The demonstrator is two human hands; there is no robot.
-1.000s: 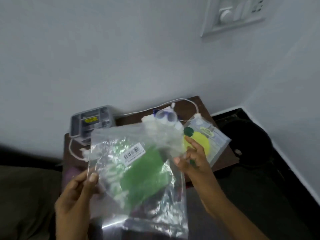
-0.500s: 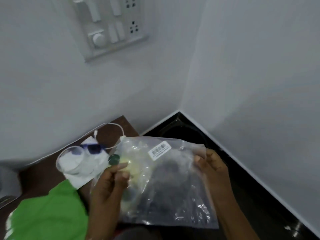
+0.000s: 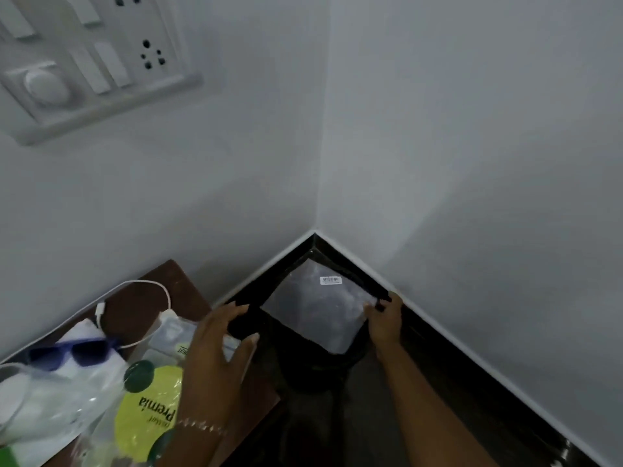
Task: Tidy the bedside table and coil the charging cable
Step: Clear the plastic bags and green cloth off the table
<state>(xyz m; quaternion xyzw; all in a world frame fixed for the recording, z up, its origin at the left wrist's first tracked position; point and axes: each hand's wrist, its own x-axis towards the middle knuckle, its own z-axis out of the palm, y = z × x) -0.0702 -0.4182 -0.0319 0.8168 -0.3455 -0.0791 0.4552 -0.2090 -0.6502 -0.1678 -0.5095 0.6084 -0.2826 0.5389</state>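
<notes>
The clear plastic bag (image 3: 317, 308) with the barcode sticker is spread over the mouth of the black bin (image 3: 313, 372) in the corner of the room, and it looks like it is being dropped in as rubbish. The right hand (image 3: 384, 320) sits at the bag's far right corner, fingertips curled down against the bin's liner edge; whether they pinch the bag itself or only the liner, I cannot tell from here. The left hand (image 3: 219, 345) is at the near left edge, fingers apart and loosely curved, the thumb out by the rim, seemingly steadying the liner rather than gripping anything firmly. Holding both sides like this probably keeps the opening wide so the flat bag can slide down instead of catching. Just behind the left fingers, on the brown bedside table (image 3: 175, 281), the white charging cable (image 3: 148, 288) lies in a loose arc, not yet coiled, its plug end near the blue sunglasses (image 3: 77, 352). Below the left wrist lies a yellow-labelled packet (image 3: 151, 412) among other clear wrappers, so I would guess the tidying is only partway along.
</notes>
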